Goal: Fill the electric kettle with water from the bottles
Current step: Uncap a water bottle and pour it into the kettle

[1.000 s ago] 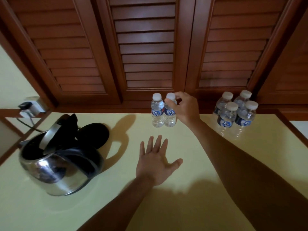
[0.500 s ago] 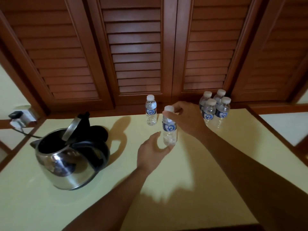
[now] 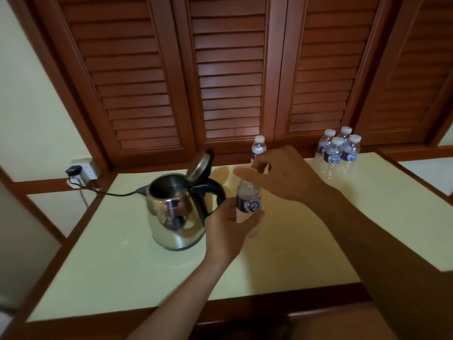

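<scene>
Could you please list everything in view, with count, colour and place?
electric kettle: one, silver with black handle, lid open, left of table centre.
held bottle: one, clear with blue label, right of the kettle, in both hands.
lone bottle: one, clear, white cap, back centre.
four bottles: four, clear, white caps, clustered back right.
plug: one, black, in the wall socket at left.
table: one, cream top, brown trim.
shutters: brown, louvred, behind the table.
left hand: grips the held bottle's body.
right hand: fingers curled at its top.
</scene>
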Available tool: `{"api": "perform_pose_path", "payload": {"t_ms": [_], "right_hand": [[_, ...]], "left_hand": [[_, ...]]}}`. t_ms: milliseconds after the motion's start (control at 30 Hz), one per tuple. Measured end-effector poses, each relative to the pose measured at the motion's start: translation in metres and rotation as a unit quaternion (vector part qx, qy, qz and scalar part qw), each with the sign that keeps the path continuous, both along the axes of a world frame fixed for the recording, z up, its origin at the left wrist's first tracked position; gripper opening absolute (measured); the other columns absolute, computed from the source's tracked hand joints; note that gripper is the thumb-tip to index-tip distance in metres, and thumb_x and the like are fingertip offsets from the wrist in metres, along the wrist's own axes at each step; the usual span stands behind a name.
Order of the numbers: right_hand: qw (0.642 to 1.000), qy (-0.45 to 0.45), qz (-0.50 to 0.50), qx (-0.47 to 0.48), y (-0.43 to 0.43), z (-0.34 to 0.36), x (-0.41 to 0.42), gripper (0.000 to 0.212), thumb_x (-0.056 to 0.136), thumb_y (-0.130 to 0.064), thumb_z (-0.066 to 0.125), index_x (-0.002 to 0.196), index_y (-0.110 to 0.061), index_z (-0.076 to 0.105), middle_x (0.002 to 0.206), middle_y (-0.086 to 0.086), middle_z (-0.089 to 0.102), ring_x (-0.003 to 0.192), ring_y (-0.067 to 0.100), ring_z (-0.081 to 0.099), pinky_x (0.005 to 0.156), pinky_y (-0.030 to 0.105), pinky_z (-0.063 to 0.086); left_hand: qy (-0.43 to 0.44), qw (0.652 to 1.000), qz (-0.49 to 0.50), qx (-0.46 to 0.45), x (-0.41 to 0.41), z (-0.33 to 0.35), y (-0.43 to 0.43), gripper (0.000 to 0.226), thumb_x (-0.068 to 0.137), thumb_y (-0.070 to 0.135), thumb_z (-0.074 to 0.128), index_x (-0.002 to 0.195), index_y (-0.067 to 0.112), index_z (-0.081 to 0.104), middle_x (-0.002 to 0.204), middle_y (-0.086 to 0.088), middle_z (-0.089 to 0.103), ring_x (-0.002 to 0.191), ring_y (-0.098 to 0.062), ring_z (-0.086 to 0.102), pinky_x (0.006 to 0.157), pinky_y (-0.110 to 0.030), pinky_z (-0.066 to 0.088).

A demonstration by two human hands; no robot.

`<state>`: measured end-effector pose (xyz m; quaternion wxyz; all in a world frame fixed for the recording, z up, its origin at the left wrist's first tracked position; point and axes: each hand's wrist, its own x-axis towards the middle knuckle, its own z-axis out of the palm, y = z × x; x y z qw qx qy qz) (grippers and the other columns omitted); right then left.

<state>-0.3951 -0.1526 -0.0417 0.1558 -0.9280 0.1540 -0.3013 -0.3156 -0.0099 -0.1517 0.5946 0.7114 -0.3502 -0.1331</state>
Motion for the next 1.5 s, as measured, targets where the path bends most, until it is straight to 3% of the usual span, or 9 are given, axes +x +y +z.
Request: {"api": "perform_pose_path", "payload": {"t_ms": [133, 367, 500, 633, 733, 867, 1033, 1267, 1500], "right_hand": [[0.995, 0.085, -0.028, -0.053, 0.06, 0.024, 0.021, 0.071, 0.078, -0.079, 0.047, 0.065, -0.012, 0.067, 0.055, 0.003, 0.058, 0.05, 0.014, 0.053, 0.053, 0.031, 0.046], [0.983, 0.157, 0.087, -0.048, 0.152, 0.037, 0.056, 0.03, 0.093, -0.042, 0.063, 0.084, -0.016, 0.074, 0.08, -0.001, 0.062, 0.07, 0.014, 0.059, 0.068, 0.037, 0.053], [0.977, 0.17, 0.13, -0.004, 0.179, 0.034, 0.064, 0.025, 0.093, -0.032, 0.066, 0.116, -0.026, 0.073, 0.099, -0.015, 0.065, 0.084, 0.0, 0.06, 0.075, 0.023, 0.05], [0.986, 0.161, 0.017, -0.037, 0.204, 0.022, 0.077, 0.059, 0.084, -0.07, 0.051, 0.082, -0.015, 0.071, 0.074, 0.001, 0.066, 0.065, 0.011, 0.059, 0.063, 0.033, 0.052], [0.979, 0.199, -0.026, -0.044, 0.213, 0.01, 0.087, 0.061, 0.087, -0.067, 0.054, 0.061, -0.011, 0.056, 0.059, 0.003, 0.051, 0.052, 0.012, 0.043, 0.054, 0.03, 0.038], [0.97, 0.243, 0.013, -0.028, 0.213, 0.002, 0.093, 0.044, 0.093, -0.053, 0.057, 0.086, -0.012, 0.071, 0.08, 0.005, 0.065, 0.072, 0.018, 0.06, 0.07, 0.034, 0.051], [0.974, 0.208, 0.092, 0.011, 0.203, -0.006, 0.094, 0.028, 0.094, -0.028, 0.065, 0.122, -0.024, 0.068, 0.102, -0.008, 0.056, 0.089, 0.008, 0.054, 0.073, 0.018, 0.04], [0.978, 0.109, 0.051, 0.171, 0.164, -0.062, 0.064, 0.028, 0.085, -0.03, 0.077, 0.111, -0.021, 0.069, 0.09, -0.013, 0.063, 0.083, 0.004, 0.061, 0.073, 0.024, 0.051], [0.982, 0.148, -0.076, 0.092, 0.134, -0.159, 0.043, 0.031, 0.079, -0.051, 0.075, 0.1, -0.027, 0.071, 0.101, -0.011, 0.067, 0.094, 0.011, 0.06, 0.084, 0.03, 0.049]], "left_hand": [[-0.046, 0.999, 0.001, 0.012, 0.012, 0.015, 0.061, 0.03, 0.074, 0.042, 0.085, 0.097, 0.033, 0.068, 0.085, 0.016, 0.075, 0.075, 0.004, 0.07, 0.067, -0.017, 0.057], [-0.058, 0.997, -0.026, 0.036, 0.067, 0.012, 0.146, 0.026, 0.075, 0.037, 0.086, 0.096, 0.035, 0.071, 0.081, 0.019, 0.074, 0.075, 0.007, 0.067, 0.065, -0.009, 0.049], [-0.065, 0.996, -0.035, 0.041, 0.089, 0.004, 0.179, 0.03, 0.074, 0.033, 0.087, 0.1, 0.027, 0.074, 0.085, 0.016, 0.075, 0.076, 0.007, 0.068, 0.065, -0.01, 0.051], [-0.085, 0.995, -0.009, 0.048, 0.097, -0.004, 0.195, 0.033, 0.073, 0.038, 0.087, 0.101, 0.03, 0.071, 0.088, 0.017, 0.075, 0.078, 0.006, 0.068, 0.068, -0.012, 0.054], [-0.074, 0.996, 0.005, 0.049, 0.098, -0.01, 0.199, 0.032, 0.073, 0.039, 0.086, 0.099, 0.027, 0.073, 0.084, 0.017, 0.075, 0.076, 0.005, 0.068, 0.065, -0.014, 0.053], [-0.078, 0.995, 0.023, 0.063, 0.102, -0.022, 0.202, 0.034, 0.07, 0.043, 0.086, 0.098, 0.031, 0.071, 0.083, 0.02, 0.073, 0.076, 0.006, 0.067, 0.068, -0.02, 0.055], [-0.095, 0.99, 0.044, 0.09, 0.113, -0.034, 0.2, 0.039, 0.069, 0.048, 0.086, 0.1, 0.032, 0.069, 0.084, 0.018, 0.073, 0.077, 0.0, 0.068, 0.072, -0.032, 0.06], [-0.054, 0.992, 0.084, 0.074, 0.122, -0.045, 0.204, 0.039, 0.07, 0.045, 0.087, 0.101, 0.032, 0.068, 0.089, 0.019, 0.072, 0.085, 0.001, 0.068, 0.081, -0.033, 0.061], [-0.057, 0.989, 0.112, 0.074, 0.126, -0.048, 0.205, 0.039, 0.073, 0.05, 0.084, 0.104, 0.035, 0.064, 0.092, 0.027, 0.066, 0.092, 0.003, 0.065, 0.08, -0.022, 0.055]]}}
